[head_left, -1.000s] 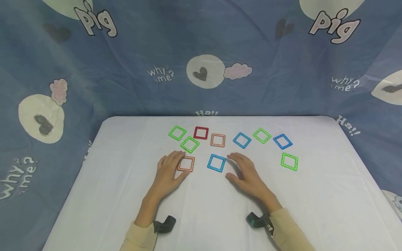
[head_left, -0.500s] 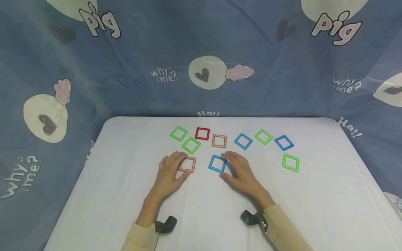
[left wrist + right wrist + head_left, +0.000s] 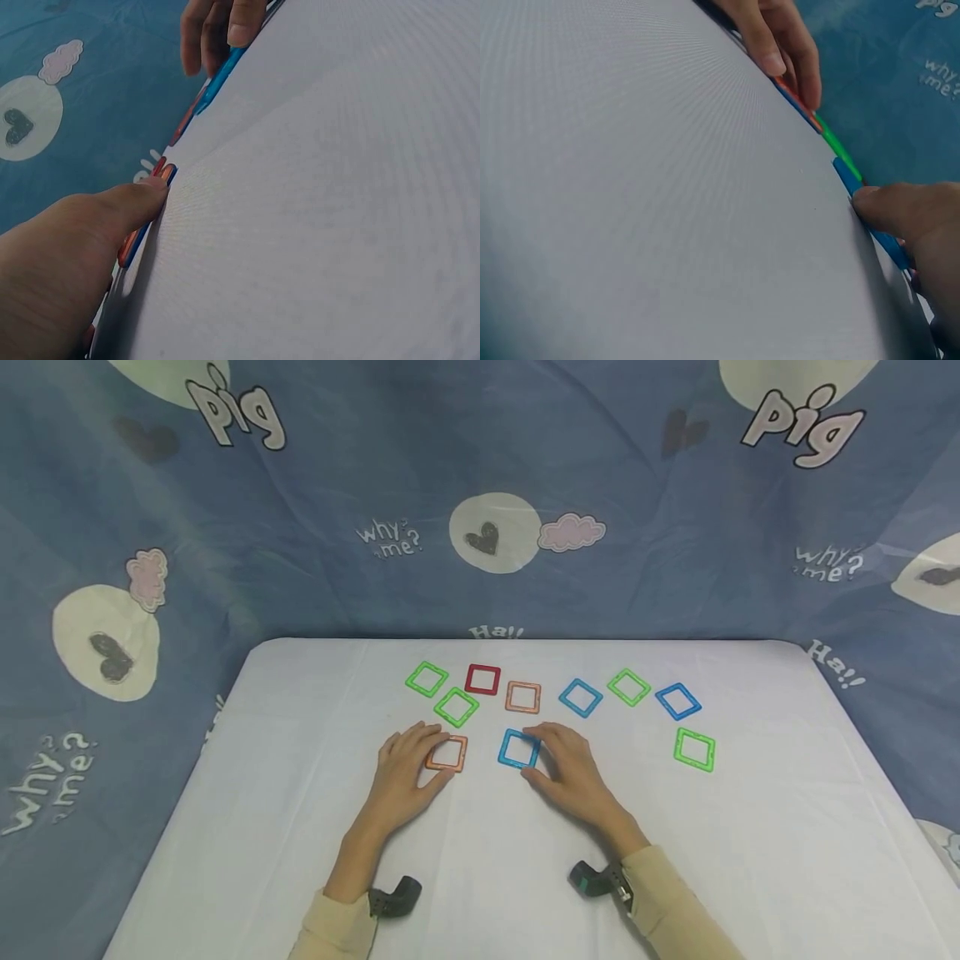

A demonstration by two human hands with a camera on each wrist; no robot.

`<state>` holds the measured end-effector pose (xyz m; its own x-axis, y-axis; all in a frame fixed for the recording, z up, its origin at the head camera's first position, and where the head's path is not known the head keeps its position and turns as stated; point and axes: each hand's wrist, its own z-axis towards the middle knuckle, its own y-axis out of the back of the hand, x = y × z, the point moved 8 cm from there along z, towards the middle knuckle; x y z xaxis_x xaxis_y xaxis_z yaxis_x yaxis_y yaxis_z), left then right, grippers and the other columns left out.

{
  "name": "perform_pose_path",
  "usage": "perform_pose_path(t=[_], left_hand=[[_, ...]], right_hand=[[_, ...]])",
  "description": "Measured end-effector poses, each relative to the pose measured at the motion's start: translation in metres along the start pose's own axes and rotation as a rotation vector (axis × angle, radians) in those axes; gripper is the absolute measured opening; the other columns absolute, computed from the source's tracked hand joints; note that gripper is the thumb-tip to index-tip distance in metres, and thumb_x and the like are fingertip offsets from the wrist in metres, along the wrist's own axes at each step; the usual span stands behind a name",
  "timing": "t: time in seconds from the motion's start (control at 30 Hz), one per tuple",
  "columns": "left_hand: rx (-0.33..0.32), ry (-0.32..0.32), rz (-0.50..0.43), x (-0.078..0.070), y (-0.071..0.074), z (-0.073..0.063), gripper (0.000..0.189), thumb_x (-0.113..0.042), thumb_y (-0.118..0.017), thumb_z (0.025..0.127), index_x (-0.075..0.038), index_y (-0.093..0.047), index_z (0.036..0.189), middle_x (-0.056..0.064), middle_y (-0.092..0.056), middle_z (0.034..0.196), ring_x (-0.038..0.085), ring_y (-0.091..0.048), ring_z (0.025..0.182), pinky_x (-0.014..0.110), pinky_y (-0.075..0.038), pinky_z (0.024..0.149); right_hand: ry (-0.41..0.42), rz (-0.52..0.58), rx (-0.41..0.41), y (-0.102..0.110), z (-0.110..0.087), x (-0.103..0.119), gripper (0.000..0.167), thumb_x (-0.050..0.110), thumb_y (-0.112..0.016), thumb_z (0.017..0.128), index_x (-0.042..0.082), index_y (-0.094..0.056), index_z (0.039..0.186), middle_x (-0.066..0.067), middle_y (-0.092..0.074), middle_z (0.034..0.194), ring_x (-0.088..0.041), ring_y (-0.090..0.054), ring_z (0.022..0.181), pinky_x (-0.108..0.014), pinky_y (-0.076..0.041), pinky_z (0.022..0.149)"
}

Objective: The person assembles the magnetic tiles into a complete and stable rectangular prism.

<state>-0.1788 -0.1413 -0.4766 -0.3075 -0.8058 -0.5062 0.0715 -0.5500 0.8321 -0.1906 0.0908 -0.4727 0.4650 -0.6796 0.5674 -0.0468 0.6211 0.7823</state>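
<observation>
My left hand (image 3: 401,772) holds an orange square magnetic tile (image 3: 464,753) between thumb and fingers at its near and far edges. The left wrist view reveals a blue layer (image 3: 139,244) under that orange tile (image 3: 128,241), like a second tile stacked flat beneath it. To the right, across a small gap, my right hand (image 3: 573,772) grips a blue square magnetic tile (image 3: 505,747) the same way, thumb on the near edge. In the right wrist view the thumb presses this blue tile's side (image 3: 889,244). Some fingertips are hidden behind the tiles.
Behind the hands lie more square tiles: two green ones (image 3: 437,668) at left, a red one (image 3: 482,692), an orange one (image 3: 539,698), a blue one (image 3: 572,707), another green (image 3: 620,697) and a darker blue (image 3: 667,707). One green tile (image 3: 692,763) lies further right.
My right hand has moved left from beside the blue tile and now grips its near and far edges. The left hand stays at the orange tile.
</observation>
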Motion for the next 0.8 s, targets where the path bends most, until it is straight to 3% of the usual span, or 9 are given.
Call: perform_pose_path(t=[0.63, 0.8], left_hand=[[-0.038, -0.032, -0.04, -0.0003, 0.0057, -0.0014, 0.032, -0.035, -0.074, 0.08, -0.022, -0.066, 0.108, 0.001, -0.055, 0.133, 0.025, -0.04, 0.134, 0.055, -0.019, 0.112], [-0.058, -0.028, -0.063, -0.0007, 0.0048, -0.0037, 0.017, -0.035, -0.076, 0.078, -0.025, -0.065, 0.086, -0.001, -0.058, 0.127, 0.022, -0.047, 0.125, 0.05, -0.026, 0.11]], right_hand=[[0.013, 0.023, -0.025, 0.0041, -0.0025, -0.0006, 0.042, 0.023, -0.07, 0.084, 0.019, -0.056, 0.123, 0.0, -0.055, 0.129, -0.022, -0.045, 0.127, -0.048, -0.036, 0.108], [0.003, 0.01, -0.018, 0.0048, -0.0067, -0.0009, 0.037, 0.023, -0.068, 0.084, 0.019, -0.058, 0.12, 0.0, -0.055, 0.13, -0.022, -0.045, 0.128, -0.046, -0.034, 0.11]])
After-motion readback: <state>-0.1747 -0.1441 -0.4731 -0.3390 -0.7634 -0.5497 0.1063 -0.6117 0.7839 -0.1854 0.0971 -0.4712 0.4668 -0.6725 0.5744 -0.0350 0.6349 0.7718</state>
